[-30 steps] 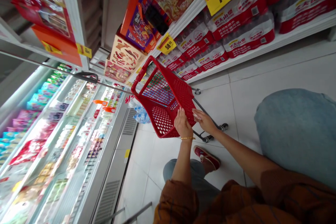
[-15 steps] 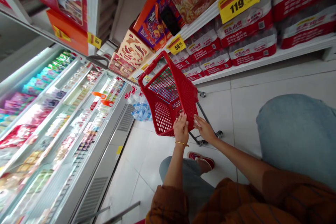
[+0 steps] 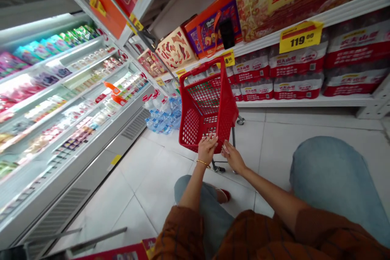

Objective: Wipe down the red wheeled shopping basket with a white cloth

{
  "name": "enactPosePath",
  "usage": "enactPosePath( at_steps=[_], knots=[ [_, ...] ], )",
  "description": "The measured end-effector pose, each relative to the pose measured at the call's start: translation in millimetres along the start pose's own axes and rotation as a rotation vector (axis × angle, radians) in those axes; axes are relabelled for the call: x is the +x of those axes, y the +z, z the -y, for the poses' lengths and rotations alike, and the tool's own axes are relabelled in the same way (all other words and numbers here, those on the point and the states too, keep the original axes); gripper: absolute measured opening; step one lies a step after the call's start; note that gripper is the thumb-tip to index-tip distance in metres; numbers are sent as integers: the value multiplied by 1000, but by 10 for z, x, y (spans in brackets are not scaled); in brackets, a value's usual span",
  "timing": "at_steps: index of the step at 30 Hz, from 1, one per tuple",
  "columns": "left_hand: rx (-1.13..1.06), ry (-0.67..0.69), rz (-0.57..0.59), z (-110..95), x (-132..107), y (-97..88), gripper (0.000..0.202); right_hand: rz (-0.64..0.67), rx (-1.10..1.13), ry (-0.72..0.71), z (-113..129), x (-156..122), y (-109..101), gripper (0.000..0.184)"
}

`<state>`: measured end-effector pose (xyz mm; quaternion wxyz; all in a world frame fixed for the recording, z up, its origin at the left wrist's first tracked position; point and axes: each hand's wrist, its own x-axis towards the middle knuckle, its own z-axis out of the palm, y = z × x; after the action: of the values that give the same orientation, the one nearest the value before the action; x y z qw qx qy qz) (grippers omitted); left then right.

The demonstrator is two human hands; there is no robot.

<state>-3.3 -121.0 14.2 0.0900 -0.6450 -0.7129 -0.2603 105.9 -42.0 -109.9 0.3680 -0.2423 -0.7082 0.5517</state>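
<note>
Supermarket aisle [image 3: 152,187] between chiller [image 3: 76,101] and water shelves [image 3: 298,85]: left hand [image 3: 207,150] gripping red wheeled shopping basket [image 3: 207,107], right hand [image 3: 232,157] half open, fingertips touching its edge.

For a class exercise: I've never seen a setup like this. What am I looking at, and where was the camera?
This is a single view from a camera worn on a person's head, looking down at their own arms, so the scene appears tilted. They are in a shop aisle. The left hand grips the near edge of a red plastic basket on a wheeled frame; the right hand is beside it, its hold unclear. To one side stands a lit display case; to the other, shelves of shrink-wrapped bottled water.
</note>
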Motion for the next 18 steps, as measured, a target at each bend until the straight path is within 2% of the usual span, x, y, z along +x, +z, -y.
enactPosePath(
  at_steps=[11, 18],
  knots=[
    [-171, 101, -119, 191, 147, 61, 29, 56, -83, 30, 72, 162, -8, 54],
    [-217, 128, -141, 298, 213, 93, 28, 28, -105, 42, 53, 225, 31, 54]
  ],
)
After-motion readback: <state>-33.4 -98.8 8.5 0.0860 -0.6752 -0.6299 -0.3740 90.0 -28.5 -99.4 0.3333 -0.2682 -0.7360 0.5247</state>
